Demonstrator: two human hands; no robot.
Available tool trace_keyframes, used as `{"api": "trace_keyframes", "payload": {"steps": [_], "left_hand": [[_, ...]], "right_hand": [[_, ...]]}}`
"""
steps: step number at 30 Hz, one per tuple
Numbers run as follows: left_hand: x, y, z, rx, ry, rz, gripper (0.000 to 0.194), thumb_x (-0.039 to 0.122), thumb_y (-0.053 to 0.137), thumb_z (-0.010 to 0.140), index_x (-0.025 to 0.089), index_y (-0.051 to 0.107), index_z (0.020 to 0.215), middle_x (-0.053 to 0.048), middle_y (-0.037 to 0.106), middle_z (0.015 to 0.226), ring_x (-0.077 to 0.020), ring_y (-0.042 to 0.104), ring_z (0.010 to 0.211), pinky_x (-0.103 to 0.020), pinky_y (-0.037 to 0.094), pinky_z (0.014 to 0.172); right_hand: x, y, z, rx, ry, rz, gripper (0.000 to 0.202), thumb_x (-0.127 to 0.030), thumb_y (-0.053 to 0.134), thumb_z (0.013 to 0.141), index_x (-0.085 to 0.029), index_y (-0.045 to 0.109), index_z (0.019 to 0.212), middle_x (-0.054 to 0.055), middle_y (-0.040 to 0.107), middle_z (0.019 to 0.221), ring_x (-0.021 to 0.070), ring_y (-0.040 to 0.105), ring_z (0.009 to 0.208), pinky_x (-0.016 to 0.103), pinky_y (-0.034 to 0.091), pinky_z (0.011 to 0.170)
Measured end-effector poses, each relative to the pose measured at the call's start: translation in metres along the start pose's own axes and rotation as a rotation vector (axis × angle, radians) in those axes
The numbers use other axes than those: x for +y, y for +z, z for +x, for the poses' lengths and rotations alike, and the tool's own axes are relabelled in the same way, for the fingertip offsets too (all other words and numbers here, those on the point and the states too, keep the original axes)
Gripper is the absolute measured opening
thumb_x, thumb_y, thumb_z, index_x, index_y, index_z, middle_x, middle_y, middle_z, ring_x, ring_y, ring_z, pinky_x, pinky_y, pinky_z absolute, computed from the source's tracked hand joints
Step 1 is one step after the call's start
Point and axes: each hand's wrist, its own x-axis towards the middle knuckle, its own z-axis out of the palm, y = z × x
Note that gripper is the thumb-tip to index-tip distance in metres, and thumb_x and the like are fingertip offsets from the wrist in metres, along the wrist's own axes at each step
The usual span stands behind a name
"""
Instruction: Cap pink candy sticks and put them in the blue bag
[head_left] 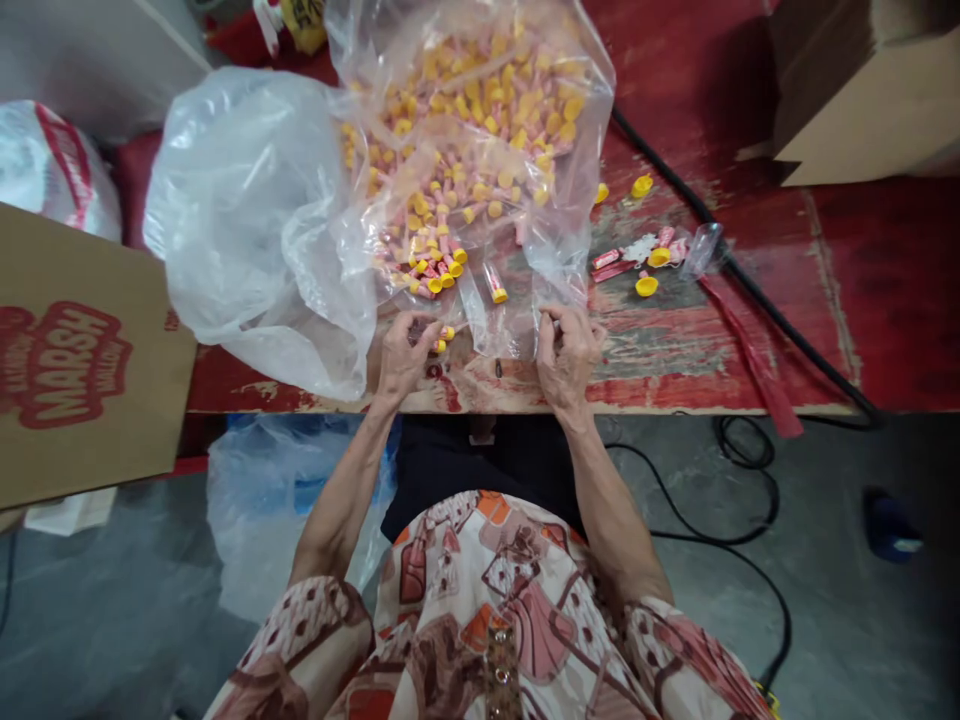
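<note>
My left hand (pixel 406 352) is closed around small tubes with yellow caps (pixel 448 333); the caps stick out by the fingertips. My right hand (pixel 568 352) has its fingers curled on the near edge of a large clear plastic bag (pixel 559 255). Inside that bag lie a great many pink tubes with yellow caps (pixel 480 100), heaped toward the far side. A smaller cluster of capped tubes (pixel 435 270) is near the bag's mouth, just beyond my left hand. One single tube (pixel 493 282) lies apart, between my two hands.
An empty-looking cloudy plastic bag (pixel 247 220) bulges at left, beside a printed cardboard box (pixel 90 360). Right of the clear bag are loose yellow caps (pixel 646 287) and scraps. A black cable (pixel 780 325) crosses the worn red table (pixel 900 300). Another cardboard box (pixel 862 110) stands far right.
</note>
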Motion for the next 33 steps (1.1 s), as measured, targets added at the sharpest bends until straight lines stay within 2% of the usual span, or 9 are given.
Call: {"api": "trace_keyframes", "payload": {"steps": [2,4,7,10,14,18,22,28,33], "left_hand": [[-0.004,-0.006,0.001,0.002,-0.129,-0.098,0.042,0.067,0.068,0.104,0.024,0.07,0.107,-0.001,0.072,0.089,-0.0163,0.069,0.072,-0.026,0.056,0.063],[-0.006,-0.008,-0.001,0.033,-0.147,-0.109,0.042,0.066,0.063,0.107,0.025,0.069,0.11,-0.001,0.071,0.089,-0.0163,0.068,0.071,-0.026,0.056,0.062],[-0.006,-0.004,-0.005,0.066,0.043,0.034,0.035,0.059,0.062,0.111,0.024,0.068,0.109,-0.004,0.073,0.097,-0.0193,0.071,0.085,-0.031,0.062,0.078],[-0.001,0.0,-0.006,0.014,0.279,0.2,0.034,0.055,0.059,0.114,0.023,0.068,0.108,-0.008,0.072,0.105,-0.0217,0.072,0.094,-0.034,0.062,0.087],[0.01,0.004,-0.009,-0.039,0.408,0.38,0.032,0.05,0.057,0.117,0.021,0.069,0.112,-0.011,0.07,0.115,-0.0236,0.073,0.102,-0.034,0.061,0.09],[0.016,0.014,-0.009,0.008,0.427,0.454,0.025,0.043,0.059,0.117,0.021,0.07,0.116,-0.011,0.071,0.118,-0.0245,0.073,0.105,-0.035,0.061,0.092],[0.017,0.019,0.0,-0.029,0.454,0.357,0.026,0.041,0.057,0.118,0.02,0.069,0.108,-0.008,0.072,0.108,-0.0192,0.073,0.095,-0.03,0.061,0.085],[0.012,0.023,-0.013,0.082,0.419,0.336,0.027,0.036,0.052,0.119,0.019,0.068,0.133,-0.012,0.078,0.122,-0.0223,0.078,0.109,-0.036,0.064,0.096],[0.014,0.026,-0.002,0.091,0.266,0.077,0.032,0.047,0.057,0.117,0.022,0.067,0.135,-0.008,0.079,0.12,-0.0195,0.077,0.097,-0.035,0.065,0.091]], "right_hand": [[-0.002,0.0,0.003,0.016,-0.053,0.003,0.034,-0.034,0.043,0.115,-0.023,0.075,0.117,0.009,0.08,0.11,0.0232,0.07,0.095,0.041,0.045,0.098],[-0.008,0.004,0.011,0.009,-0.112,0.006,0.033,-0.032,0.043,0.115,-0.023,0.075,0.117,0.01,0.079,0.11,0.0243,0.07,0.1,0.042,0.047,0.099],[-0.023,0.017,0.035,-0.051,-0.179,-0.008,0.033,-0.029,0.042,0.116,-0.022,0.073,0.124,0.011,0.078,0.115,0.0256,0.07,0.109,0.043,0.048,0.103],[-0.035,0.037,0.059,-0.153,-0.195,-0.057,0.033,-0.026,0.042,0.116,-0.021,0.069,0.135,0.013,0.076,0.125,0.027,0.068,0.119,0.045,0.049,0.106],[-0.031,0.06,0.069,-0.241,-0.138,-0.121,0.034,-0.029,0.049,0.114,-0.019,0.065,0.143,0.019,0.067,0.148,0.0324,0.062,0.134,0.05,0.048,0.111],[-0.019,0.066,0.061,-0.223,-0.115,-0.139,0.04,-0.039,0.056,0.112,-0.019,0.064,0.146,0.022,0.06,0.156,0.0374,0.058,0.141,0.054,0.048,0.112],[-0.017,0.066,0.057,-0.196,-0.152,-0.124,0.042,-0.042,0.056,0.11,-0.02,0.066,0.144,0.02,0.064,0.149,0.0374,0.06,0.138,0.053,0.049,0.109],[-0.017,0.07,0.054,-0.161,-0.187,-0.097,0.036,-0.039,0.054,0.11,-0.02,0.071,0.135,0.018,0.071,0.139,0.0343,0.065,0.128,0.052,0.049,0.108],[-0.013,0.069,0.054,-0.09,-0.189,-0.023,0.033,-0.039,0.049,0.112,-0.022,0.073,0.127,0.015,0.073,0.13,0.0322,0.067,0.126,0.051,0.05,0.109]]}}
